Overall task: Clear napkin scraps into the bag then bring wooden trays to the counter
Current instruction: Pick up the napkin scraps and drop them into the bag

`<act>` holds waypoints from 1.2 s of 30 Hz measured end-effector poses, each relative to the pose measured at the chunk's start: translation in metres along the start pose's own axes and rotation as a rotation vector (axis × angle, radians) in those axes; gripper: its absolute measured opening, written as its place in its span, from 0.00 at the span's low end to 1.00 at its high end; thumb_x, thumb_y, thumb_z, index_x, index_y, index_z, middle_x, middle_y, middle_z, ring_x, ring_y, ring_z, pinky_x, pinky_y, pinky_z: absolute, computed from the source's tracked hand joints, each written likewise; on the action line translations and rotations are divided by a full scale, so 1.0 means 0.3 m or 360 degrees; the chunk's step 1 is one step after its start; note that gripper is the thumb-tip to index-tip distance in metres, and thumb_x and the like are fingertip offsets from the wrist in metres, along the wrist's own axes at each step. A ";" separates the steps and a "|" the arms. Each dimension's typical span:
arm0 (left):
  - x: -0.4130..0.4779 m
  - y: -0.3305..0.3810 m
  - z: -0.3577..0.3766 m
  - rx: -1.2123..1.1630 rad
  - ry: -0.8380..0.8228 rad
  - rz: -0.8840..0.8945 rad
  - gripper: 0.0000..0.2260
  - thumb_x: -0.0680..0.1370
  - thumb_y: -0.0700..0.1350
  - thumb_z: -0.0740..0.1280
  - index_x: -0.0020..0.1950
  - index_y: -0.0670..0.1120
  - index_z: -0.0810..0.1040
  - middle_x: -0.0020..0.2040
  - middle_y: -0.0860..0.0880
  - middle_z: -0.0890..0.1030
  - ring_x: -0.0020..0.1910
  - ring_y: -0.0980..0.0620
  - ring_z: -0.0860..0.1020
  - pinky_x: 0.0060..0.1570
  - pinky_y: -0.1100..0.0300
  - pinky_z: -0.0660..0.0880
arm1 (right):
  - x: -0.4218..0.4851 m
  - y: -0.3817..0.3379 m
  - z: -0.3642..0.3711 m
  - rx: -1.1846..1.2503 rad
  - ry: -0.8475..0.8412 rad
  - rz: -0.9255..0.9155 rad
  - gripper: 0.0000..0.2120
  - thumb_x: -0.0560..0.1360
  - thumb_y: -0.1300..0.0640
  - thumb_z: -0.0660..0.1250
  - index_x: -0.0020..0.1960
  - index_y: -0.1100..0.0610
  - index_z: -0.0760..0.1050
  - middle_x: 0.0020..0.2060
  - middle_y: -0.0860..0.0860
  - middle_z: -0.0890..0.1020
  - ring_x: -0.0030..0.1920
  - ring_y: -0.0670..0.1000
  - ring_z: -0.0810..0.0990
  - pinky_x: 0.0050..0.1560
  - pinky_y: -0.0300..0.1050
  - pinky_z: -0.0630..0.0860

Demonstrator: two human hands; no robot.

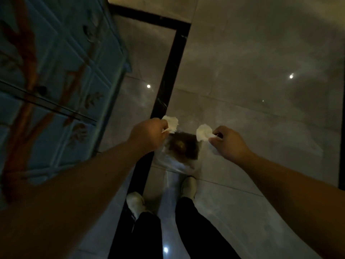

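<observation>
Floor [252, 53]: glossy grey tile with a black inlaid band, dimly lit, ceiling lights mirrored in it.
Cabinet [56, 71]: blue, painted, at the floor's left edge.
Bag [177, 157]: clear plastic, low between both hands, mouth open, something dark inside.
Left hand [147, 135]: fingers pinched on a white napkin scrap [170, 124], at the bag's left rim.
Right hand [228, 142]: fingers pinched on a second napkin scrap [203, 132], at the bag's right rim.
Shoes [188, 186]: pale, just below the bag, dark trousers above them.

Two hands [149, 133] [228, 143], two napkin scraps [170, 124] [204, 132] — one bag [175, 161], two shoes [135, 202] [189, 186]
</observation>
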State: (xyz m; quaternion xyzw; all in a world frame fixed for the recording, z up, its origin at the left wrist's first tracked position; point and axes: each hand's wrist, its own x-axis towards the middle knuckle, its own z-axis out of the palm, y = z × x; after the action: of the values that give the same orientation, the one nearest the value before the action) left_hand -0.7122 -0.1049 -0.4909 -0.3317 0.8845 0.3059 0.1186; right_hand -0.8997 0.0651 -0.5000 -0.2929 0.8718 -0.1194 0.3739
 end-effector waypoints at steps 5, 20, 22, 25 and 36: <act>0.149 -0.119 0.322 -0.0179 -0.0148 -0.0308 0.11 0.79 0.47 0.64 0.56 0.41 0.77 0.54 0.39 0.80 0.51 0.41 0.78 0.51 0.50 0.75 | 0.191 0.180 0.288 0.0157 -0.0133 0.0220 0.14 0.75 0.54 0.67 0.58 0.57 0.73 0.48 0.56 0.80 0.45 0.55 0.80 0.42 0.48 0.75; 0.355 -0.282 0.809 -0.0256 -0.0278 -0.0370 0.07 0.79 0.42 0.63 0.53 0.40 0.77 0.54 0.41 0.79 0.51 0.43 0.78 0.43 0.57 0.69 | 0.513 0.342 0.629 0.0194 -0.0409 0.0114 0.19 0.74 0.55 0.69 0.63 0.55 0.71 0.53 0.49 0.78 0.55 0.49 0.77 0.55 0.47 0.74; 0.364 -0.289 0.834 -0.0242 -0.0319 -0.0378 0.09 0.79 0.43 0.64 0.56 0.41 0.77 0.57 0.40 0.78 0.53 0.43 0.77 0.48 0.53 0.73 | 0.516 0.347 0.625 0.0196 -0.0340 0.0107 0.19 0.73 0.55 0.70 0.63 0.57 0.73 0.56 0.53 0.80 0.58 0.53 0.78 0.56 0.46 0.73; 0.379 -0.300 0.868 -0.0292 -0.0393 -0.0344 0.13 0.78 0.43 0.66 0.61 0.41 0.75 0.62 0.40 0.75 0.59 0.42 0.75 0.55 0.53 0.71 | 0.511 0.371 0.616 0.0207 -0.0227 0.0098 0.18 0.73 0.57 0.71 0.62 0.58 0.73 0.58 0.55 0.79 0.59 0.54 0.78 0.51 0.40 0.67; 0.366 -0.148 0.526 0.0027 -0.0160 0.0176 0.10 0.78 0.49 0.63 0.56 0.47 0.76 0.56 0.46 0.77 0.50 0.47 0.77 0.49 0.48 0.78 | 0.440 0.237 0.316 -0.0452 -0.0037 -0.0458 0.31 0.72 0.43 0.69 0.71 0.53 0.66 0.66 0.55 0.72 0.61 0.59 0.75 0.53 0.51 0.75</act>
State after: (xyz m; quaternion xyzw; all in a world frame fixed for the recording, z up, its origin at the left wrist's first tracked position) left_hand -0.7644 -0.0898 -0.6804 -0.2655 0.8969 0.3209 0.1485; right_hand -0.9335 0.0437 -0.6728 -0.4656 0.8247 -0.0439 0.3181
